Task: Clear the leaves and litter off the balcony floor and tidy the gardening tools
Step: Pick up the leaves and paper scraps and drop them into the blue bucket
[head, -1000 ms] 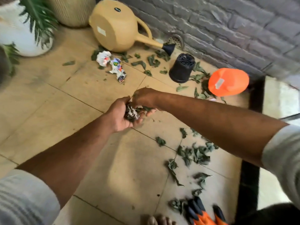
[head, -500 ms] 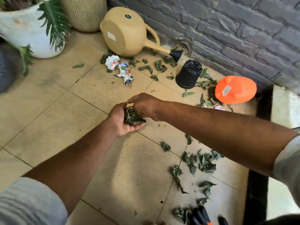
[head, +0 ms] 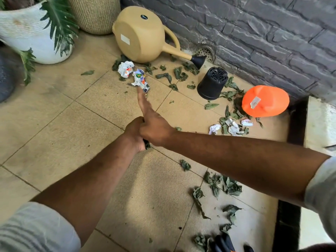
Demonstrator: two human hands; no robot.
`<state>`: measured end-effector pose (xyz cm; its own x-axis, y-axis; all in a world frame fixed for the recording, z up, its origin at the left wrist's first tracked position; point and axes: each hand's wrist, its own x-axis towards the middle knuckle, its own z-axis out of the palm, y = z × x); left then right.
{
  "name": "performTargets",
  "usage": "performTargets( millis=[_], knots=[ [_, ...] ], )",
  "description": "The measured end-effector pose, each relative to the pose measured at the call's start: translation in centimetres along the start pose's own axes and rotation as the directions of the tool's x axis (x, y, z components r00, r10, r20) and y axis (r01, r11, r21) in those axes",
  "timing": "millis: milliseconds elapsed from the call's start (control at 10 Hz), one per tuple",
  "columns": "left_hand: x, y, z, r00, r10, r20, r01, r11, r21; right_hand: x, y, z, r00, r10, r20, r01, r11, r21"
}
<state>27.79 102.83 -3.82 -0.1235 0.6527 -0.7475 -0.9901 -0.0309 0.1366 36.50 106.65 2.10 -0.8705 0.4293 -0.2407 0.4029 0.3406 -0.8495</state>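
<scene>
Head camera looks down on the tiled floor [head: 54, 142]. At centre the left hand [head: 133, 133] is curled tight round a wad of dark leaves [head: 147, 144]. His right hand [head: 154, 130] presses against it, fingers [head: 143, 104] stretched straight toward crumpled paper litter [head: 134, 75] at twelve o'clock. More leaves lie scattered at five o'clock [head: 223, 186]. A tan watering can [head: 140, 37] lies tipped beyond.

Soft even daylight, faint shadows, wide-angle edge distortion.
</scene>
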Motion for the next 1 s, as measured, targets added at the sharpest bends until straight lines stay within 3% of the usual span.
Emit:
performTargets(
  millis=[100,200,300,400,700,1000],
  knots=[
    [-1.0,0.6,-1.2,0.845,0.280,-0.456,0.078,0.778,0.623,1.2,0.0,-1.4,0.996,-0.091,0.024,0.093,0.990,-0.105],
    [-0.7,2.2,-0.9,0.914,0.252,-0.317,-0.035,0.830,0.556,2.1,1.4,-2.7,0.983,-0.176,0.050,0.183,0.943,-0.277],
    [0.3,2.6,-1.8,0.940,0.236,-0.245,-0.065,0.831,0.553,2.2,3.0,-3.0,0.977,-0.205,0.061,0.213,0.907,-0.362],
    [0.2,2.3,-1.6,0.965,0.195,-0.177,-0.048,0.792,0.609,2.1,3.5,-2.9,0.978,-0.202,0.052,0.208,0.922,-0.327],
    [-0.4,2.2,-1.2,0.989,0.113,-0.097,-0.049,0.859,0.509,2.6,3.2,-5.4,0.998,0.018,-0.068,-0.027,0.991,-0.130],
    [-0.8,0.9,-0.7,0.997,0.041,-0.071,0.007,0.820,0.572,2.1,4.6,-5.1,0.991,-0.045,-0.126,0.001,0.944,-0.329]
  ],
)
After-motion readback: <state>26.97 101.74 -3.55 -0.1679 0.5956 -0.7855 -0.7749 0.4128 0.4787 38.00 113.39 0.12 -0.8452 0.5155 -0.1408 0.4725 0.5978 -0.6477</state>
